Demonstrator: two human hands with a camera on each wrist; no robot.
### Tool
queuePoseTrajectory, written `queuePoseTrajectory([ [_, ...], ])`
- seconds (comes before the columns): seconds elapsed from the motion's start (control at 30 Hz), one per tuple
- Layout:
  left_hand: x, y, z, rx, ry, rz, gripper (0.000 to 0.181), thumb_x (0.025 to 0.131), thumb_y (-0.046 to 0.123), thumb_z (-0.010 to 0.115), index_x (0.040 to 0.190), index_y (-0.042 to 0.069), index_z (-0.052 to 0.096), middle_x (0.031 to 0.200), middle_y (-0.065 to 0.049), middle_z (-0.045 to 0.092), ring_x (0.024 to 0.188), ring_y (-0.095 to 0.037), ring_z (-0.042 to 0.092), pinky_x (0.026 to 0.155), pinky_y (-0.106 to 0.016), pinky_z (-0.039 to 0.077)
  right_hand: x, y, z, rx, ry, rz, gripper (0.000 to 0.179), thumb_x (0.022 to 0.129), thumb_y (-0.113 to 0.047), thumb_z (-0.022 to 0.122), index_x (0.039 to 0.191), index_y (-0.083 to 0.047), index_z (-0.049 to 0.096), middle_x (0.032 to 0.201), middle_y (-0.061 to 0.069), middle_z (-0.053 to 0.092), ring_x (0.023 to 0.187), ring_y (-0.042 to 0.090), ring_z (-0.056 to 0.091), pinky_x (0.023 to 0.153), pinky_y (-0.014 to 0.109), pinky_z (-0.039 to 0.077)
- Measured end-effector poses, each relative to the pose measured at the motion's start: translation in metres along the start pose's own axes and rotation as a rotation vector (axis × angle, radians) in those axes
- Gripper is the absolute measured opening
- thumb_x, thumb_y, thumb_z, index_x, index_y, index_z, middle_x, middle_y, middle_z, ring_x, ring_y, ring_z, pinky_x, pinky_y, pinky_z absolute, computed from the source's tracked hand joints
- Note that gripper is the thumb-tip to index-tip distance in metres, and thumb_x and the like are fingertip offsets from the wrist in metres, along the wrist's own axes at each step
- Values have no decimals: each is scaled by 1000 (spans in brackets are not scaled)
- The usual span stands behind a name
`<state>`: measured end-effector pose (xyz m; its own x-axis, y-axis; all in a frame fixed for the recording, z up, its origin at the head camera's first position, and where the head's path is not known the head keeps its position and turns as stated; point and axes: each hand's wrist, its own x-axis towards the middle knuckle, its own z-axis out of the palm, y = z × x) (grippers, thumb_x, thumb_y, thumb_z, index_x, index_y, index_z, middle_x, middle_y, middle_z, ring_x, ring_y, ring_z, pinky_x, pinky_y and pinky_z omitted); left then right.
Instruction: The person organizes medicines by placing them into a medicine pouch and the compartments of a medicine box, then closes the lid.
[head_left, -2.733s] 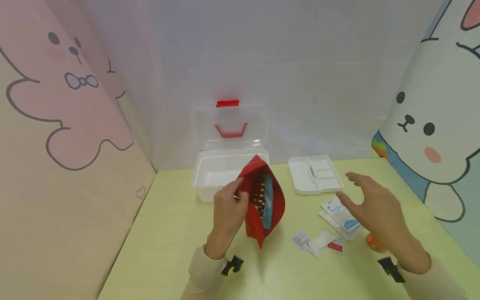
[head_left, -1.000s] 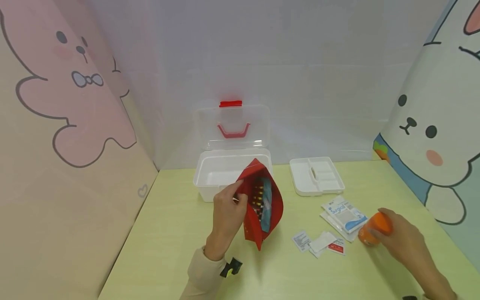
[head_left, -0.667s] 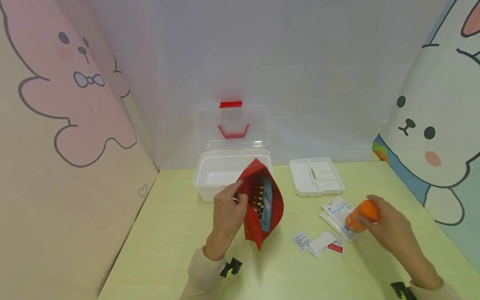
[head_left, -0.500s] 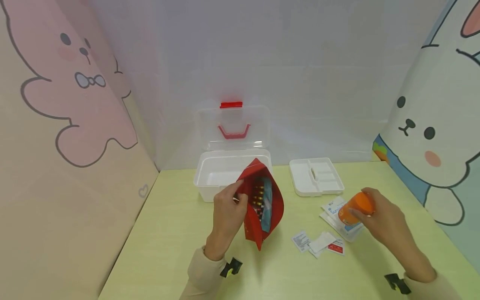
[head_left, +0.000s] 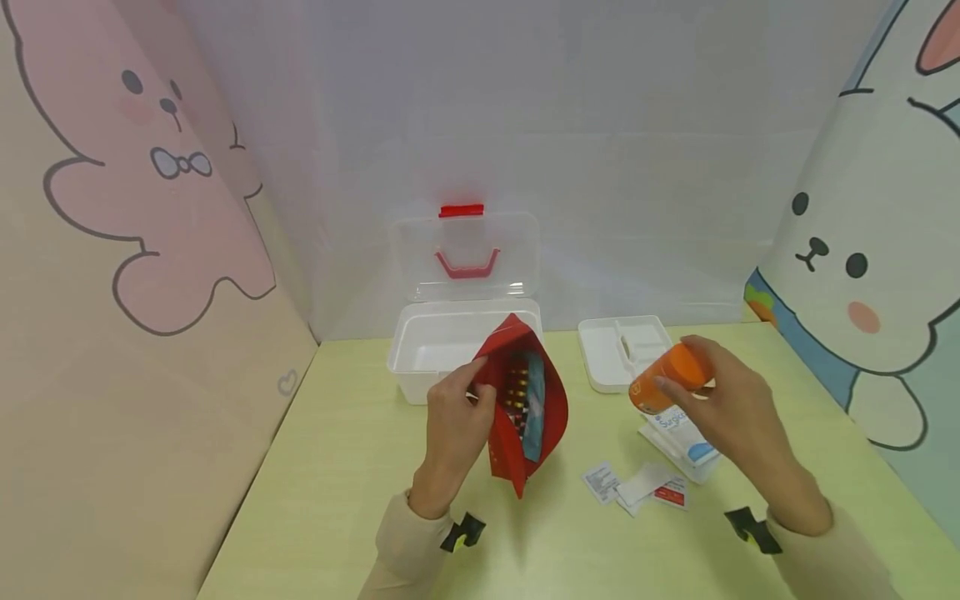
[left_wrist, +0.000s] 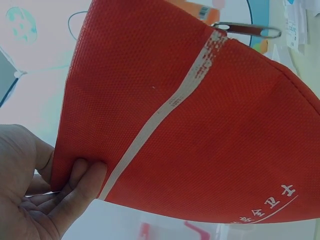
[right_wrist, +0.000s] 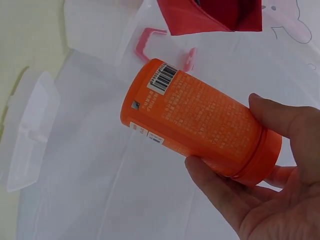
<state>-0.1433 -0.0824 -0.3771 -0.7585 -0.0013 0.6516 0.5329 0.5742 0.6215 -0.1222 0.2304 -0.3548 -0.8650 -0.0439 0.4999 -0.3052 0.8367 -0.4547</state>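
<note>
My left hand (head_left: pixel 457 425) pinches the left edge of a red zippered pouch (head_left: pixel 553 408), whose mouth gapes toward me. Inside show a light-blue packet (head_left: pixel 534 408) and a strip with yellow and dark pieces (head_left: pixel 516 383). The left wrist view shows the pouch's outer face, with a pale stripe, white lettering and a metal zipper pull (left_wrist: pixel 250 30). My right hand (head_left: pixel 738 408) grips an orange bottle (head_left: pixel 660 383) around its cap end, raised and tilted to the right of the pouch. A barcode (right_wrist: pixel 162 78) and fine print mark the bottle's side.
Behind the pouch stands a white box (head_left: pixel 427 342) with its clear lid (head_left: pixel 465 242) raised. A white divided tray (head_left: pixel 600 358) lies right of it. Surgical packets (head_left: pixel 682 442) lie below the bottle, and small sachets (head_left: pixel 645 483) sit nearer me.
My right hand came down on the orange bottle, took hold of it and lifted it. It has since carried the bottle up and left toward the pouch. My left hand keeps its place.
</note>
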Motion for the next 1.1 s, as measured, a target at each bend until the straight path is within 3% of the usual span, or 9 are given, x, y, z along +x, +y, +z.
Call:
queuePoseTrajectory([
  [0.33,1,1,1,-17,-11,-8,30,86,-4,56,111,2,71,98,-12,74,68,-15,62,56,-19,52,11,-33,6,91,53,-71,59,80,-17,81,131,-2,56,117,18,68,95,34,67,68,37,59],
  [0.7,1,6,2,-32,-17,5,29,86,-4,56,112,2,71,98,-12,74,68,-16,62,56,-19,52,15,-62,15,186,38,-125,57,82,-18,80,132,-4,57,116,14,69,95,29,68,69,35,60],
  [1.1,1,12,4,-26,0,43,29,85,-5,57,109,0,71,94,-13,74,67,-17,62,55,-19,51,14,-84,35,236,-92,-84,57,82,-28,80,130,-8,55,111,11,70,90,23,70,68,31,59],
])
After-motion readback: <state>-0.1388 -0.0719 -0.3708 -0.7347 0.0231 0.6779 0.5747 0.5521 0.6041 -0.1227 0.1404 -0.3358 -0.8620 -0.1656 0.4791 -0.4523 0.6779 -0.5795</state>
